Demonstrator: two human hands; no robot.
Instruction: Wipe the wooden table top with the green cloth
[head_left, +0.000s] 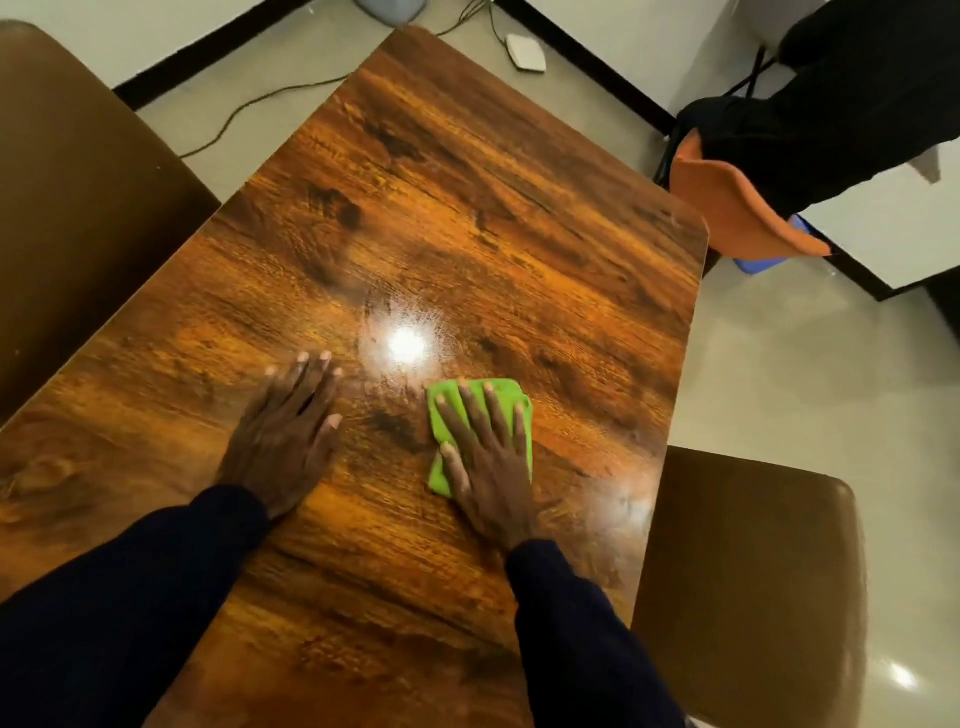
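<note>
The glossy wooden table top (441, 208) fills the middle of the head view, with a bright light reflection near its centre. A folded green cloth (506, 395) lies flat on it, right of centre. My right hand (488, 462) presses down on the cloth with straight, spread fingers and covers most of it. To the left, my left hand (285, 436) rests flat on the bare wood with fingers extended, a hand's width from the cloth. Both arms wear dark sleeves.
A brown chair seat (78, 208) stands at the table's left and another (753, 587) at its right front. An orange chair (727, 208) draped with black clothing sits at the far right corner. Cables and a white box (525, 52) lie on the pale floor beyond.
</note>
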